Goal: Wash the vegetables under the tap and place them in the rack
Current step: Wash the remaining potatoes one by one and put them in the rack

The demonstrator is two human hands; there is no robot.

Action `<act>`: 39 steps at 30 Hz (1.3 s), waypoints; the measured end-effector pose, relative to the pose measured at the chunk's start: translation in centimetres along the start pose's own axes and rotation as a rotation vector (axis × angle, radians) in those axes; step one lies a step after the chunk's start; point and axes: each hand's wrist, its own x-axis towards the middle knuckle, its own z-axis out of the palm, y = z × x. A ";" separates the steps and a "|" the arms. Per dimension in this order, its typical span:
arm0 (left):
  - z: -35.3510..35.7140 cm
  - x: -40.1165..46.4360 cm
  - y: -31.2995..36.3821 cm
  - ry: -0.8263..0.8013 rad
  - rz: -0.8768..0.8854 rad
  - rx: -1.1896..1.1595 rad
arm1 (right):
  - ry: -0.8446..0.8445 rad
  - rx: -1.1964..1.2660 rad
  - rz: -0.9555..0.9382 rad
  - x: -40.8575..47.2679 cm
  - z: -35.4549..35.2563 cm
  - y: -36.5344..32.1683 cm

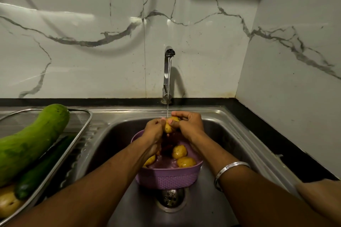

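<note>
The two forearms fill the bottom of the view, reaching forward over the sink (217,125). At far left, the rack (81,131) sits on the drainer beside the sink and already carries a pale green gourd (31,140), a dark cucumber (42,167) lying along its near side, and a potato (8,202) at the near corner. Moving right, the left hand (154,131) curls its fingers round the left side of the potato being washed (170,125), held over the basin under the thin stream from the tap (168,72). The right hand (188,123) grips the same potato from the right and above, thumb across its face. Below them a purple basket (166,177) stands in the sink over the drain, with three more potatoes (180,151) in it, so washing looks well short of done.

The rack lies to the left of both hands, so the left hand is nearer for the carry. The held potato's long axis runs roughly up and down, tilted slightly.
</note>
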 end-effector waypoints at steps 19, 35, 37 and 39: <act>-2.3 0.1 0.2 -0.251 0.091 0.195 | -0.268 -0.941 -0.107 -0.3 -1.6 1.8; -1.6 -1.1 0.0 -0.187 0.042 0.069 | -0.150 -0.697 -0.104 -0.8 -0.5 1.8; -1.5 -1.3 -0.2 -0.213 0.040 0.081 | -0.141 -0.707 -0.103 -0.6 -0.5 1.8; -1.3 -1.3 -0.1 -0.143 0.089 0.104 | -0.159 -0.704 -0.111 -0.7 -0.3 1.7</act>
